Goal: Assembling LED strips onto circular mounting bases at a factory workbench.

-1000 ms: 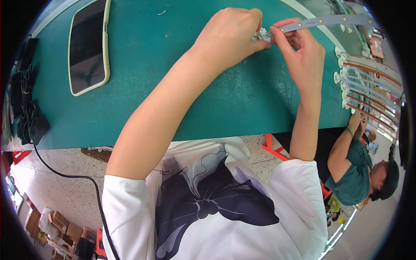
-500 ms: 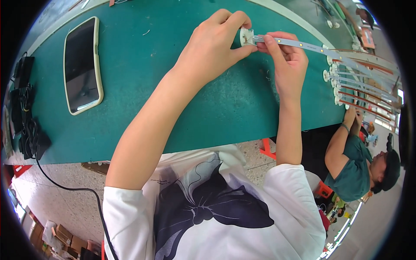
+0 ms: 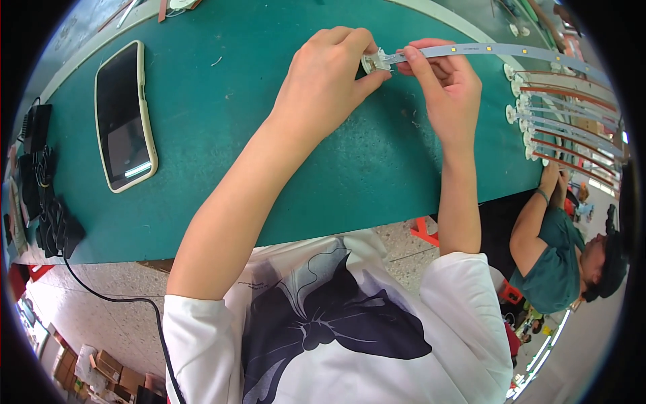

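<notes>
My left hand (image 3: 334,71) pinches a small round white plastic cap (image 3: 374,62) between thumb and fingers above the green table (image 3: 323,175). Out of the cap's right side runs a thin, pale LED strip (image 3: 471,49) dotted with small yellow chips. Close to the cap, my right hand (image 3: 444,84) holds this strip's end between thumb and forefinger. From there the strip stretches off to the right, past a row of similar pieces. Fingers partly cover the cap's far side, so how the strip sits in it cannot be made out fully.
Several white-capped strips (image 3: 565,128) lie side by side at the right edge. A phone (image 3: 124,114) in a pale case rests on the left, beyond it black cables and adapters (image 3: 54,215). A co-worker in a green shirt (image 3: 552,249) sits at the right.
The cap and my left hand have shifted slightly left and lower in the picture. The strip now rises higher on the right, clear of the row of pieces. Both hands keep their hold.
</notes>
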`<state>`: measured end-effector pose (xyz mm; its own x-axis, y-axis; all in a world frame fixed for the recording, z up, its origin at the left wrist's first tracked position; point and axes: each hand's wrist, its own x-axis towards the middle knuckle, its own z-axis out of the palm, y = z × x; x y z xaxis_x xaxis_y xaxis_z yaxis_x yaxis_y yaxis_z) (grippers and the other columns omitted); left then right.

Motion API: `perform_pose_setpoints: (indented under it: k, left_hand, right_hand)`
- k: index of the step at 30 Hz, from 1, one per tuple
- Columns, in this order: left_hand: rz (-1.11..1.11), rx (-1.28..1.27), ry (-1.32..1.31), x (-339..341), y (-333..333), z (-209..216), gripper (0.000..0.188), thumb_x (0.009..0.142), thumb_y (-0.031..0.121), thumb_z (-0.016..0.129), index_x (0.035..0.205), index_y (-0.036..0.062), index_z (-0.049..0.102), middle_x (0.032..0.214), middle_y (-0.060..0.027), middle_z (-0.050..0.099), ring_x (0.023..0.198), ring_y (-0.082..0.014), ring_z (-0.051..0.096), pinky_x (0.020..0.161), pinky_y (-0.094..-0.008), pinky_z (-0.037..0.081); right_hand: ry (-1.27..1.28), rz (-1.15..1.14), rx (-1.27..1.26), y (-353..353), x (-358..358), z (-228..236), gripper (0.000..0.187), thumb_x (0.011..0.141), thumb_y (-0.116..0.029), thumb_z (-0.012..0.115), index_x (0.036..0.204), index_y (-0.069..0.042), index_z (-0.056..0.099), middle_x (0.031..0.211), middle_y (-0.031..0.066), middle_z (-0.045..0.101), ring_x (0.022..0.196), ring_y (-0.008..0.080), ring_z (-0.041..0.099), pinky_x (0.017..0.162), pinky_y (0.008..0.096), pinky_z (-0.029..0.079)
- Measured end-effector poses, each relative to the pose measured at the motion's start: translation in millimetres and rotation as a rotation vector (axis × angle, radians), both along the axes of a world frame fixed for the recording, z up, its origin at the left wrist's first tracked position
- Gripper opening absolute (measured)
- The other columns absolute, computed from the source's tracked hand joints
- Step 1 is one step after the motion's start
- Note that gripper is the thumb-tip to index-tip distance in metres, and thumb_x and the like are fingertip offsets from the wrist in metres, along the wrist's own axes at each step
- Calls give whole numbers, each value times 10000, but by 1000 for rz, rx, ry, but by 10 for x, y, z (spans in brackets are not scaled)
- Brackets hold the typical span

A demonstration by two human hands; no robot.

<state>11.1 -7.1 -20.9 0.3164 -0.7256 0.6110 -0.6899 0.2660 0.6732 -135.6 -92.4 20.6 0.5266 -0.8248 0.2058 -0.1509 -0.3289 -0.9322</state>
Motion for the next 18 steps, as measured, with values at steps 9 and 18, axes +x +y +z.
perform_pose_setpoints:
  k: [9, 18]
  left_hand:
    - [-7, 60, 6, 13, 32, -14, 291, 669, 54, 783, 891, -3, 603, 871, -133, 631, 867, -316, 614, 751, -401, 517]
    - [-58, 82, -56, 8, 12, 61, 272, 655, 30, 776, 875, 12, 616, 865, -118, 632, 868, -302, 609, 782, -397, 503]
  right_hand:
    - [602, 214, -399, -155, 463, 422, 167, 884, -141, 627, 940, 16, 613, 810, 140, 653, 714, 239, 636, 642, 313, 497]
    - [734, 156, -783, -347, 587, 117, 218, 868, -160, 579, 858, 59, 583, 781, 247, 618, 736, 379, 615, 636, 409, 490]
